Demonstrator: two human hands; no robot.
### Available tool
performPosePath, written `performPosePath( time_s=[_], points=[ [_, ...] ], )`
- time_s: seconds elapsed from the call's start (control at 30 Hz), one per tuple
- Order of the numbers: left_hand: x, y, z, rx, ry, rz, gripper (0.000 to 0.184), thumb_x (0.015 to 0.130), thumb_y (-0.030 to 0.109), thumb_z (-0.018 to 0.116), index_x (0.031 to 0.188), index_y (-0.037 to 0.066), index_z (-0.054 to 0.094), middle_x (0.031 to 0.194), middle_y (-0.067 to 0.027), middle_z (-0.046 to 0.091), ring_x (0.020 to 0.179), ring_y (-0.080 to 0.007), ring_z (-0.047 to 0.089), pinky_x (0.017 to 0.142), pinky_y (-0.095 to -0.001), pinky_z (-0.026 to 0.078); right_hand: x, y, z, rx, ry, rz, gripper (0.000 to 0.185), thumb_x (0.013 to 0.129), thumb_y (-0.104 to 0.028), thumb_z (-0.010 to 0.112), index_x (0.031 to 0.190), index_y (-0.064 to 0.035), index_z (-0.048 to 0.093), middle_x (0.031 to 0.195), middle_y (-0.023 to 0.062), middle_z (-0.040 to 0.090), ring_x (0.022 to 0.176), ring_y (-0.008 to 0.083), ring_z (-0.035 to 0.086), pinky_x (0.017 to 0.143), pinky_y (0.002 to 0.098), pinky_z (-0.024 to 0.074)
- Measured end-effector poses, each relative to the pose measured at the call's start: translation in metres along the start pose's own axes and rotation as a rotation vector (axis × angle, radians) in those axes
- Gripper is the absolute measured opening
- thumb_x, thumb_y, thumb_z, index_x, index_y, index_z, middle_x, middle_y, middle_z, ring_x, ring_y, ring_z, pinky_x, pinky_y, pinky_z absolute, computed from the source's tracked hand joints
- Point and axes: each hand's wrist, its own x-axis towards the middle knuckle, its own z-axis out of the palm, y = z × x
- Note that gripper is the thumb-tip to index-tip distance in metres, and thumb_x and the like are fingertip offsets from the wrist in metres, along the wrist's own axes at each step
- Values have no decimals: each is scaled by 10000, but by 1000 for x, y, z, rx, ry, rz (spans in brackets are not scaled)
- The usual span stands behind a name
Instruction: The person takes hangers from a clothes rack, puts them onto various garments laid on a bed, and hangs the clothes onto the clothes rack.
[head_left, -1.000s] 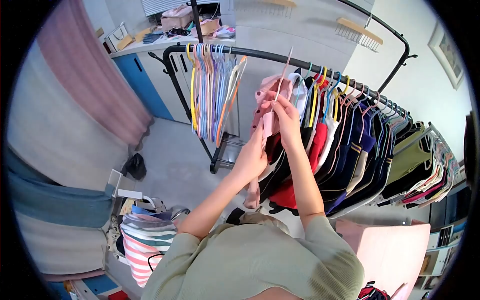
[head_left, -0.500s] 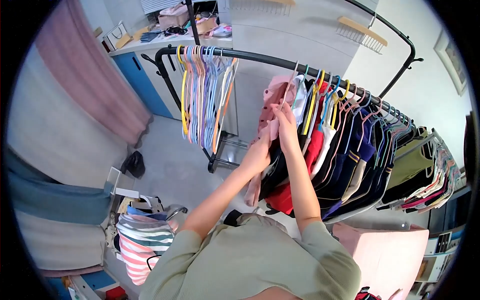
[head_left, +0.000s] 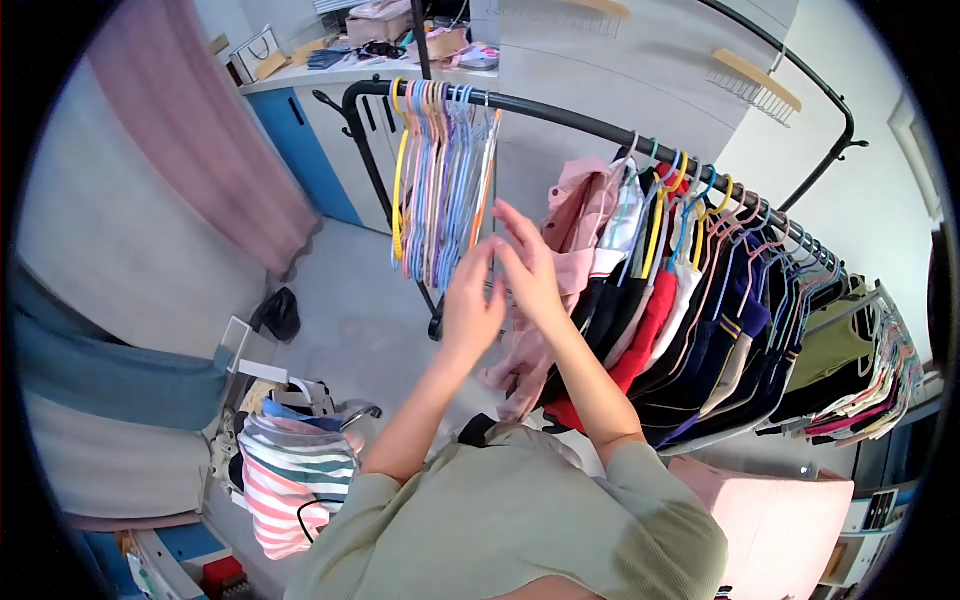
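Note:
A pink garment (head_left: 572, 262) hangs on a hanger at the left end of the row of clothes (head_left: 690, 320) on the black rail (head_left: 560, 115). My left hand (head_left: 473, 305) is raised in front of me with its fingers apart and nothing in it. Close beside it, just left of the pink garment, my right hand (head_left: 528, 268) is also open and holds nothing. Bare hangers (head_left: 440, 190) in several colours hang together on the rail's left part, behind and above my hands.
Striped cloth (head_left: 295, 470) lies over a heap at lower left, with a black bag (head_left: 278, 314) on the floor beyond. A pink box (head_left: 780, 520) stands at lower right. Behind the rack is a cluttered counter (head_left: 340, 75). Curtains (head_left: 200, 150) hang on the left.
Both hands have let go of the pink garment and its hanger and moved left, their fingers now apart. The garment hangs on the rail beside the other clothes. The view has shifted slightly.

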Motion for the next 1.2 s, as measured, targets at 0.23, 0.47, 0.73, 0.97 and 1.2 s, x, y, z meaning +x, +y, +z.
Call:
performPosePath(
  time_s=[0.23,0.47,0.73,0.97,1.2],
  points=[
    [5,-53,-42,233,158,-71,328,758,3,550,1085,13,576,1006,-146,588,867,-291,583,768,-351,465,35,47,54,228,-101,299,573,845,-49,519,1355,44,275,1366,165,355,1282,221,324,1040,311,272],
    [10,-71,-46,252,76,-179,298,752,56,595,1049,31,582,945,-136,591,847,-311,581,734,-392,471,50,25,74,224,-7,460,641,827,-111,554,1359,62,242,1377,184,343,1291,246,316,1041,306,264],
    [17,-81,-44,168,30,-266,328,742,59,635,1064,47,572,738,-123,560,699,-286,580,648,-390,461,62,70,69,267,45,431,531,817,-84,573,1296,30,376,1009,31,540,920,100,502,821,221,394],
    [15,-84,-44,95,9,-203,287,833,85,573,1109,12,534,691,-163,609,617,-293,604,551,-348,442,62,71,67,288,54,421,446,804,-4,579,1233,-24,456,893,1,500,799,86,513,694,218,431],
    [15,-74,-53,-11,11,-206,254,868,122,531,1098,16,547,768,-220,601,661,-378,589,571,-415,450,65,43,70,311,46,380,450,810,-2,582,1235,-59,446,925,7,544,819,119,593,677,216,458]
  ],
)
